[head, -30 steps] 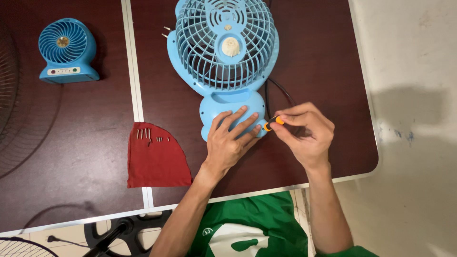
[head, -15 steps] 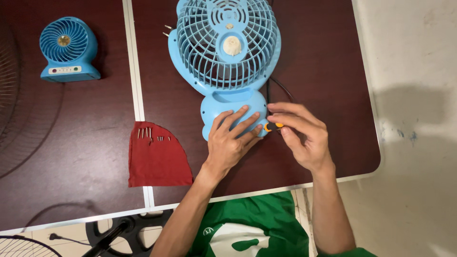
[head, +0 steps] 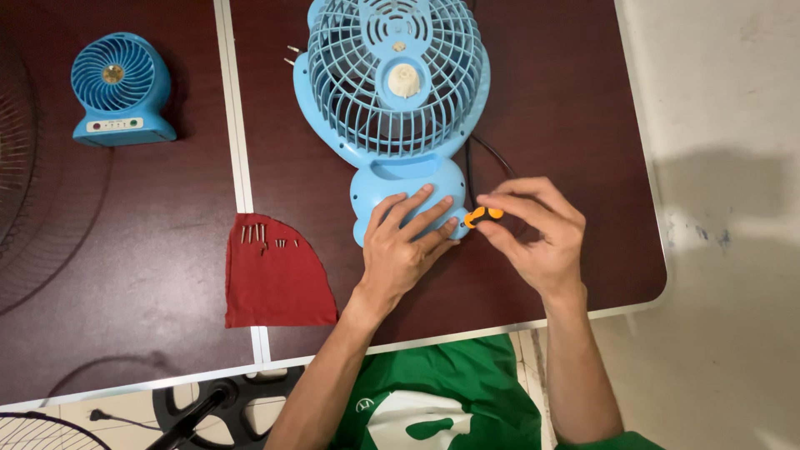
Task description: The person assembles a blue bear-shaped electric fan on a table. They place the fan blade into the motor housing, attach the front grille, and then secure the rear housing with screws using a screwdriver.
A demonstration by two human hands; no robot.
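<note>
Bunch of screws (head: 265,237) already out on the red cloth (head: 275,275) by the table's near edge, left hand (head: 404,246) spread flat on the fan (head: 392,108) base, right hand (head: 533,233) pinching a screwdriver (head: 481,216) at its side, so I'd guess there's at least one screw left.

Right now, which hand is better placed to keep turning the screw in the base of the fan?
Probably the right hand: it grips the orange screwdriver, tip at the fan base. The left hand lies flat on that base, steadying it.

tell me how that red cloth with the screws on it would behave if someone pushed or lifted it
The red cloth lies flat and thin, so it would probably flop and sag when lifted. The small screws sit loose on it, so they would likely roll or slide off.
</note>
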